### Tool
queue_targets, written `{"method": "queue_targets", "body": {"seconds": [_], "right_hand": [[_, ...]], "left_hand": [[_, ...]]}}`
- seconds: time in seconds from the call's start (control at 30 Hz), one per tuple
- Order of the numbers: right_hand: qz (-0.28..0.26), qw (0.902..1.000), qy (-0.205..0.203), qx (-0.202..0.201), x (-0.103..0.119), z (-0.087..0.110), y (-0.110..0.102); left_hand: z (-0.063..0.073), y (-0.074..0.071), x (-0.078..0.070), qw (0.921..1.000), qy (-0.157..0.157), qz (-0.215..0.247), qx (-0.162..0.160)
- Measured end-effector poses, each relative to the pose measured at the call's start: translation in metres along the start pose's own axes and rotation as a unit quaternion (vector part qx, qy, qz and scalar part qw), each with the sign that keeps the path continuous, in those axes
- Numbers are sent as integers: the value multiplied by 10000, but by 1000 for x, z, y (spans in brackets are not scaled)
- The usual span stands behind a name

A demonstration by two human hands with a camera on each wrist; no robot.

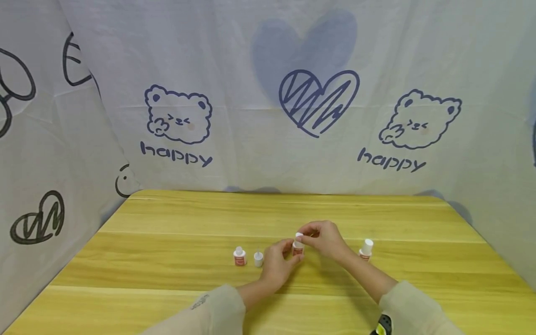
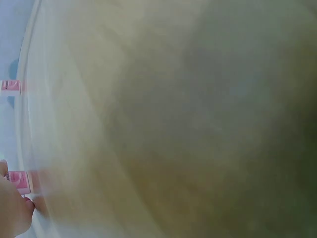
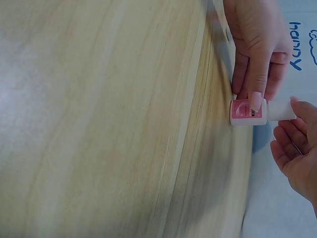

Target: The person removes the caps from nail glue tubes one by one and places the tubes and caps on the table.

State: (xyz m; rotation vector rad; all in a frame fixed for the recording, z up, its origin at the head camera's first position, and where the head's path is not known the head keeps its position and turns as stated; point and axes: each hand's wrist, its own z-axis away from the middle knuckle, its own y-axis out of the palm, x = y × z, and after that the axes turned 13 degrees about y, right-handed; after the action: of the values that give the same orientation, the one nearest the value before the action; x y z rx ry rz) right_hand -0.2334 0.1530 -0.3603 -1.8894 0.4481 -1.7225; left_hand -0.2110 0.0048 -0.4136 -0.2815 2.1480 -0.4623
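My left hand (image 1: 277,266) holds the body of a small white bottle (image 1: 298,249) with a pink-red label, its thumb lying on the label in the right wrist view. Fingers of my right hand (image 1: 328,240) pinch the white cap (image 3: 280,110) on top of that bottle. The bottle stands upright just above or on the table; which of these I cannot tell. To the left is a similar bottle (image 1: 239,257) with its narrow white neck bare. Beside it a white cap (image 1: 258,259) stands upside down, a thin stem pointing up.
A third bottle (image 1: 365,250), with its white cap on, stands right of my hands, partly behind my right forearm. The wooden table (image 1: 176,223) reaches back to a white cloth (image 1: 251,158) printed with bears and hearts. Cloth also hangs at both sides.
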Motion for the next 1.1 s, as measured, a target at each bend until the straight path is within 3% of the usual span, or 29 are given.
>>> {"method": "queue_targets", "body": {"seconds": [0.27, 0.57, 1.1], "right_hand": [[157, 9999, -30, 10, -1, -1, -1], [189, 9998, -102, -16, 0, -1, -2], [49, 9999, -130, -69, 0, -1, 0]], "left_hand": [[-2, 1, 4, 9998, 172, -9, -68], [-7, 2, 4, 9999, 28, 113, -54], [-7, 1, 9, 9998, 177, -2, -23]]}}
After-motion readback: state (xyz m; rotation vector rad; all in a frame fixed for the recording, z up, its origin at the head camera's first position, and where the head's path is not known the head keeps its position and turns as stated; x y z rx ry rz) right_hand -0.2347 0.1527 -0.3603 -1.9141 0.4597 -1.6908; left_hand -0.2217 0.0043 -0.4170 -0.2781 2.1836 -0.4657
